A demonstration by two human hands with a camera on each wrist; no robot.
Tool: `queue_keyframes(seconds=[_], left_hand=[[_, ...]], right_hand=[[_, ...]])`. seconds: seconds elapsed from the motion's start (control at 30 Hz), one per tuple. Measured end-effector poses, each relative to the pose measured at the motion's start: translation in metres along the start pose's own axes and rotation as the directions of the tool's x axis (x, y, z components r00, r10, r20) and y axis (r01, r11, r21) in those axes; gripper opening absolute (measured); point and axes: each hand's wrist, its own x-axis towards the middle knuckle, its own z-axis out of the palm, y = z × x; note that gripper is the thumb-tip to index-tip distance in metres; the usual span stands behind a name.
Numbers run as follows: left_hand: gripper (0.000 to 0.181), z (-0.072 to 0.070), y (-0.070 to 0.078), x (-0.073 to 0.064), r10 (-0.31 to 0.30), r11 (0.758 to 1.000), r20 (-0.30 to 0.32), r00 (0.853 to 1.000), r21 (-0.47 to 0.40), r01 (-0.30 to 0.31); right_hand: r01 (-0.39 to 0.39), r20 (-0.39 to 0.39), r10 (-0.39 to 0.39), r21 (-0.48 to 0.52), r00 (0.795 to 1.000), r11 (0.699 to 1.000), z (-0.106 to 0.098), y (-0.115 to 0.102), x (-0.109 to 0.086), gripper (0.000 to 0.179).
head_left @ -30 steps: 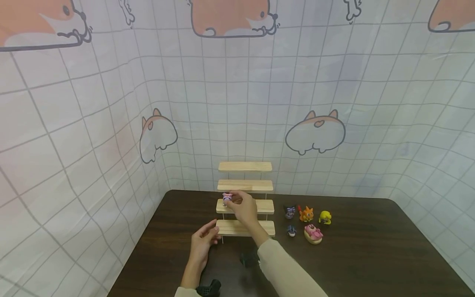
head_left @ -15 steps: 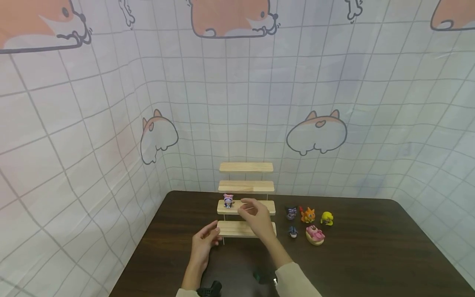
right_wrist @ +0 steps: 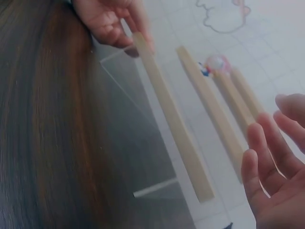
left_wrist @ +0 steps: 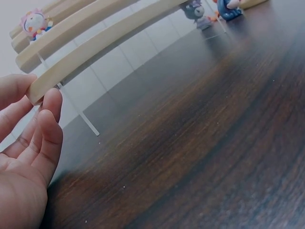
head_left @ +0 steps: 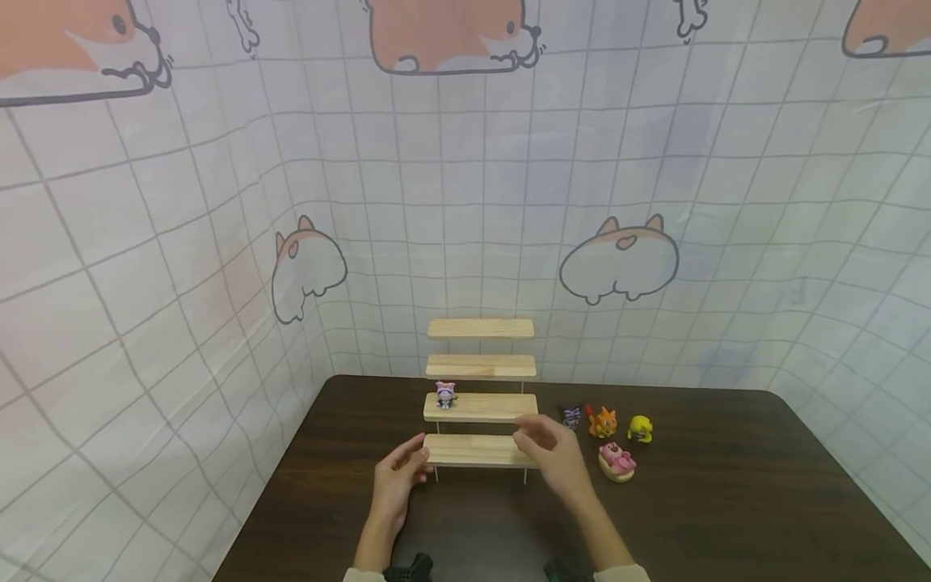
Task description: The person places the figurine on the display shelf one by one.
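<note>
A wooden display stand (head_left: 480, 451) has several pale boards stepped one above another on clear supports. My left hand (head_left: 393, 483) pinches the left end of its lowest board (left_wrist: 95, 50), thumb above and fingers beneath. A small figurine with a pink hood (head_left: 445, 395) stands at the left end of the second board from the bottom. My right hand (head_left: 558, 457) hovers by the right end of the lowest board, fingers loosely bent; in the right wrist view nothing lies between its fingers. A blue figurine (left_wrist: 229, 8) is hidden behind that hand in the head view.
Right of the stand on the dark wood table (head_left: 727, 485) are a purple-grey figurine (head_left: 570, 416), an orange figurine (head_left: 602, 422), a yellow one (head_left: 640, 428) and a pink one on a tan base (head_left: 617, 461). A gridded cloth backdrop (head_left: 465, 202) rises behind.
My right hand has let go of the pink-hooded figurine, which now stands on the board, and has moved right and nearer to me. The left hand has stayed on the lowest board.
</note>
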Motion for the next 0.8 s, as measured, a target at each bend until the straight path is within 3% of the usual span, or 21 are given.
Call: queue_keyframes(seconds=[0.27, 0.5, 0.8], left_hand=[[0.046, -0.003, -0.001, 0.0, 0.012, 1.0, 0.017, 1.0, -0.008, -0.012], [0.047, -0.002, 0.0, 0.0, 0.007, 1.0, 0.01, 1.0, -0.005, -0.007], [0.048, 0.0, 0.0, 0.0, 0.002, 1.0, 0.016, 1.0, -0.003, -0.002]], right_hand=[[0.011, -0.029, -0.011, 0.021, 1.0, 1.0, -0.015, -0.003, -0.003, 0.023], [0.033, -0.025, -0.034, -0.034, 0.999, 0.999, -0.037, -0.001, -0.005, 0.027], [-0.035, -0.087, 0.026, -0.102, 0.996, 0.994, -0.076, 0.002, -0.005, 0.034]])
